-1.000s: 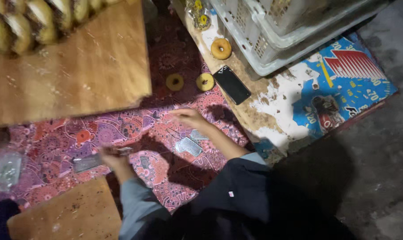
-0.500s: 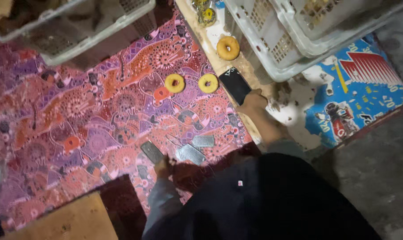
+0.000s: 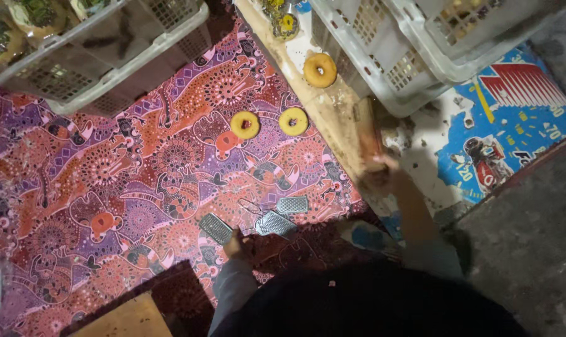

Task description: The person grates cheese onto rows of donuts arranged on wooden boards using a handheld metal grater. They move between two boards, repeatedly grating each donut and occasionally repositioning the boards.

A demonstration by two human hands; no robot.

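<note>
My left hand point(image 3: 235, 244) rests low on the patterned purple-red cloth point(image 3: 108, 175), closed on the end of a small metal grater point(image 3: 215, 228). Two more metal graters point(image 3: 275, 223) lie just to its right, beside thin wire tongs point(image 3: 251, 206). At the cloth's right edge my right hand point(image 3: 383, 178) grips a flat rectangular phone point(image 3: 367, 134), which is tilted and blurred. Two yellow ring doughnuts point(image 3: 245, 125) lie on the cloth above the hands, and a third doughnut point(image 3: 320, 70) lies on the bare wooden strip.
White plastic crates point(image 3: 383, 56) stand at the top right, over a blue printed mat point(image 3: 514, 125). Another crate point(image 3: 108, 56) with wrapped goods sits at the top left. A wooden board point(image 3: 123, 318) is at the bottom left. Grey floor lies to the right.
The large wooden board that filled the upper left is gone from there. My right hand has reached to the phone and lifted it off the strip. My left hand stays low with the grater.
</note>
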